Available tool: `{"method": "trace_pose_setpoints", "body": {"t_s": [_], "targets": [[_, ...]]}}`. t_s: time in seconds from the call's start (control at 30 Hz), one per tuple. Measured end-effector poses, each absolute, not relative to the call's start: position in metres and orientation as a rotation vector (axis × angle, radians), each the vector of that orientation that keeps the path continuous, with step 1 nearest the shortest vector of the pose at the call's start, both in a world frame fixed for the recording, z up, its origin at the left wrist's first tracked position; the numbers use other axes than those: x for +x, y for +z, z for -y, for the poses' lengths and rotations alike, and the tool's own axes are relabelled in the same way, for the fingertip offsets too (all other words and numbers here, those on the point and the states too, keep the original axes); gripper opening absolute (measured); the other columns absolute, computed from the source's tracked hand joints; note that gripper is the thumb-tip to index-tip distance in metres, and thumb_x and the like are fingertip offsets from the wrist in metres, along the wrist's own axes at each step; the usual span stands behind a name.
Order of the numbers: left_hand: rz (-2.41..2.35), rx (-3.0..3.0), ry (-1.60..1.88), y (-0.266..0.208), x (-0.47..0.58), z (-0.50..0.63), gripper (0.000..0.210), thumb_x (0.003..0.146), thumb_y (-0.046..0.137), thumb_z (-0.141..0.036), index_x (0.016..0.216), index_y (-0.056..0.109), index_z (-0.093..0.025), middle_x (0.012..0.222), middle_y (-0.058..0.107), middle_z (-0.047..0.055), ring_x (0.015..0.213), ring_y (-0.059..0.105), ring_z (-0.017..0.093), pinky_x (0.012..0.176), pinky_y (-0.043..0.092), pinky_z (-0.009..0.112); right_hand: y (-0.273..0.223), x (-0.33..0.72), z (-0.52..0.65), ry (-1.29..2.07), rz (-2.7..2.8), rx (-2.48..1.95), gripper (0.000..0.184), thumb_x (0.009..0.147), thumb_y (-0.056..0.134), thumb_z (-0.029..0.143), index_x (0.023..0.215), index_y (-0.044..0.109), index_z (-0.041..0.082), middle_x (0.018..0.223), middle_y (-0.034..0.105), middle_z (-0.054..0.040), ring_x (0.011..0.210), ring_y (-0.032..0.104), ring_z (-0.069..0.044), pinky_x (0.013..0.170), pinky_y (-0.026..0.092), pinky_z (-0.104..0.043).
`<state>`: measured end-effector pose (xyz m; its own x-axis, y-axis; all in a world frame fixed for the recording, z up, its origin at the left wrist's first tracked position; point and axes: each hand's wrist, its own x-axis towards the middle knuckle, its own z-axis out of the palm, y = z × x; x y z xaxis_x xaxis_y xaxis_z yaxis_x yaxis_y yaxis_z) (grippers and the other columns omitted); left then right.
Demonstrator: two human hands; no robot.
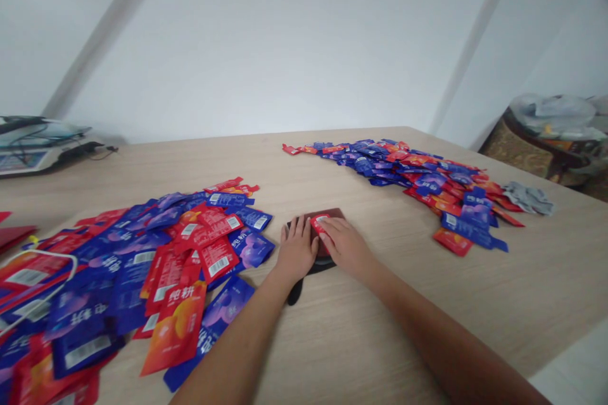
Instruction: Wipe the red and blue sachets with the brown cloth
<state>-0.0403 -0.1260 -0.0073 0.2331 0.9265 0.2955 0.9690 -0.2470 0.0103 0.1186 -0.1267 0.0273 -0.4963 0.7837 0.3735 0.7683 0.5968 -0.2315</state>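
In the middle of the table lies a dark brown and black flat board (pixel 332 213), with a rounded black end like a handle (pixel 295 293) sticking out toward me. My left hand (pixel 297 250) rests flat over its left side, fingers stretched out and a little apart. On the board is a small red packet (pixel 319 220), partly hidden by my right hand (pixel 346 243). The right fingers lie across this packet, with the thumb along its near edge. Both hands sit close together, and the left thumb almost reaches the packet.
A spread pile of red and blue packets (pixel 209 234) covers the left side. Another heap (pixel 380 161) runs along the right, with a crumpled grey cloth (pixel 529 197) at its end. A white device (pixel 45 152) stands far left. Plastic bags (pixel 551 114) lie on a chair beyond the table.
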Motion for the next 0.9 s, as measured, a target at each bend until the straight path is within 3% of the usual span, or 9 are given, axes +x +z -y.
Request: {"method": "trace_pose_setpoints", "body": {"t_s": [0.13,0.3,0.5,0.6,0.73,0.9], "targets": [[1.816,-2.328,-0.359,-0.005,-0.039,0.126,0.053,0.094,0.021,-0.040,0.138,0.034,-0.012,0.147,0.030,0.011,0.136,0.024,0.026,0.108,0.025,0.047,0.008,0.122,0.117,0.049,2.454,-1.377,0.047,0.094,0.023,0.033,0.140,0.033,0.025,0.147,0.030,-0.0031,0.134,0.026,-0.021,0.105,0.024,-0.046],[1.817,-2.323,-0.350,-0.005,-0.039,0.127,0.053,0.094,0.021,-0.040,0.138,0.034,-0.013,0.147,0.029,0.011,0.136,0.024,0.026,0.108,0.024,0.048,-0.007,0.132,0.103,0.020,2.404,-1.558,0.047,0.095,0.024,0.036,0.141,0.030,0.027,0.150,0.023,-0.0059,0.136,0.022,-0.024,0.104,0.020,-0.052],[1.813,-2.312,-0.378,-0.010,-0.041,0.125,0.054,0.094,0.022,-0.041,0.139,0.033,-0.014,0.147,0.031,0.011,0.136,0.025,0.026,0.108,0.024,0.048,-0.010,0.158,0.093,-0.126,2.162,-1.768,0.043,0.091,0.036,0.035,0.133,0.044,0.027,0.140,0.039,-0.0124,0.121,0.040,-0.030,0.094,0.034,-0.048],[1.815,-2.316,-0.403,-0.012,-0.041,0.124,0.054,0.093,0.023,-0.041,0.139,0.033,-0.014,0.147,0.031,0.011,0.136,0.025,0.026,0.108,0.023,0.048,-0.010,0.179,0.088,-0.083,1.977,-1.825,0.046,0.086,0.045,0.027,0.131,0.046,0.019,0.126,0.051,-0.0161,0.114,0.046,-0.029,0.093,0.037,-0.044],[1.820,-2.312,-0.430,-0.013,-0.042,0.124,0.053,0.093,0.025,-0.040,0.139,0.033,-0.015,0.147,0.031,0.011,0.136,0.024,0.026,0.108,0.023,0.048,-0.009,0.194,0.081,0.260,1.723,-1.641,0.062,0.074,0.052,0.020,0.135,0.039,0.015,0.121,0.055,-0.0132,0.108,0.052,-0.025,0.091,0.040,-0.037],[1.816,-2.323,-0.427,-0.011,-0.042,0.124,0.053,0.093,0.024,-0.041,0.138,0.035,-0.015,0.147,0.032,0.010,0.136,0.024,0.026,0.107,0.024,0.048,0.009,0.182,0.084,1.032,1.341,-1.213,0.041,0.071,0.054,0.031,0.109,0.061,0.018,0.090,0.068,-0.0042,0.079,0.062,-0.020,0.074,0.049,-0.036]]}}
